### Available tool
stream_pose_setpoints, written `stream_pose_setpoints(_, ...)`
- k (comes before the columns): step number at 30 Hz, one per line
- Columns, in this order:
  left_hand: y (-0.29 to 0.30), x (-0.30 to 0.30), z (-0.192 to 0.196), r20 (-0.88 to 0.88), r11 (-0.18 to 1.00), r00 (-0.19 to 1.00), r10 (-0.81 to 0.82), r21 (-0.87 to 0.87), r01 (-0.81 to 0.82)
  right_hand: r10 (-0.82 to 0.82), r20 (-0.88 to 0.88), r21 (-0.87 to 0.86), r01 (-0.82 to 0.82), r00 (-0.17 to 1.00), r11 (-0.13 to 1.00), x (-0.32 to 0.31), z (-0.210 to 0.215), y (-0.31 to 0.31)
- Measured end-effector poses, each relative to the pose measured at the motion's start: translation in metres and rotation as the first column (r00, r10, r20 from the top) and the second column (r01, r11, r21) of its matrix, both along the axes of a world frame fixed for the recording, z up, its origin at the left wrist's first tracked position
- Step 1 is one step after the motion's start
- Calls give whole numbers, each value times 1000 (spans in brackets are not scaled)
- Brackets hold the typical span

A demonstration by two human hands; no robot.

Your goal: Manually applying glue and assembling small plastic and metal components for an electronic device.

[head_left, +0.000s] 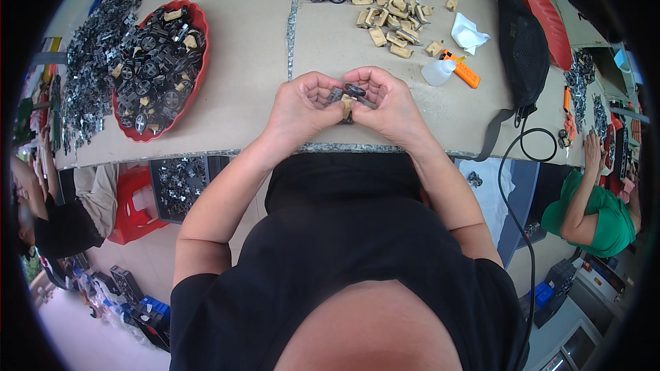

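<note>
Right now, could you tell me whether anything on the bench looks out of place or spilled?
Mostly orderly. The grey metal parts lie in a loose heap beside the red tray rather than in it, and a crumpled white tissue sits among the tan pieces.

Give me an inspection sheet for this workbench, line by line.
Surface: beige table with a seam.
Job's things: small wheel assembly, dark wheels on a tan piece.
Clutter: red tray of finished assemblies, tan parts pile, metal parts heap, white squeeze bottle, black bag.
Grippers: left hand and right hand both pinch the assembly.
Cables: black cable hangs off the edge.
Surroundings: seated people either side.
</note>
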State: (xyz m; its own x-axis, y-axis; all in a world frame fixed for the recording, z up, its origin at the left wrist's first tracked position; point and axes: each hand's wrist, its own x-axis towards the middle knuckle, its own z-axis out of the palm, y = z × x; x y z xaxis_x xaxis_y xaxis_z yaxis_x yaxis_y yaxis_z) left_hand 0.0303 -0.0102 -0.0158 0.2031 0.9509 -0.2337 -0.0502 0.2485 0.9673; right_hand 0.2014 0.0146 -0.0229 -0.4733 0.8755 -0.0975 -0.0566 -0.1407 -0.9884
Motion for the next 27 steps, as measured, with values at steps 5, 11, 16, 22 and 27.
stream_pose_setpoints(5, 15, -16, 14, 216, 960, 970, -108, -232, 158, 141, -91, 93, -132, 986, 987, 9, 14, 5)
stream_pose_setpoints(11, 27, -32, 10, 562, 776, 795, -226, -390, 496, 294, 300, 380, -397, 907, 836, 13, 33, 17)
stream_pose_setpoints(16, 13, -30, 24, -251, 931, 940, -234, 223, 291, 242, 287, 354, -338, 927, 872, 16, 23, 18)
stream_pose_setpoints(22, 14, -24, 30, -755, 688, 654, -48, 450, 569, 252, 256, 308, -326, 933, 894, 13, 11, 15)
stream_pose_setpoints(27, 13, -28, 20, -657, 765, 743, -125, 413, 494, 280, 255, 262, -345, 925, 901, 10, 14, 16)
